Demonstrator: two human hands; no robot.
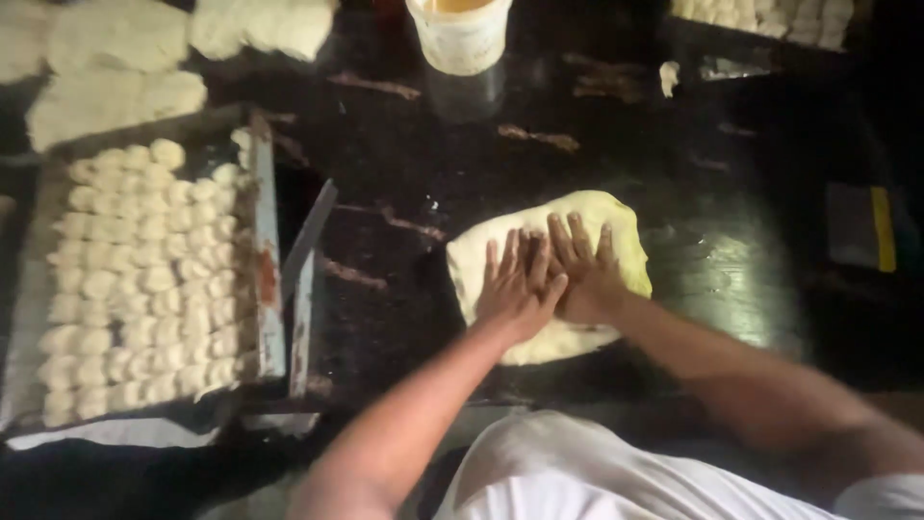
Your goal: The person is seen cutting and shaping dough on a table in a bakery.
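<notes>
1. The left hand [517, 286] and right hand [584, 272] are pressing flat, fingers spread and overlapping, gripping nothing, on a flattened sheet of dough [616, 226] lying on the dark worktop [433, 164].
2. Left of them, a metal tray [265, 241] is holding rows of dough balls [144, 279].
3. Farther back, a white tub [460, 39] is standing.

Left hand [517, 286] and right hand [582, 270] flat, overlapping, pressing pale flattened dough sheet [500, 246], metal tray of small dough balls [265, 241] left of them, white plastic tub [460, 39] beyond
</notes>
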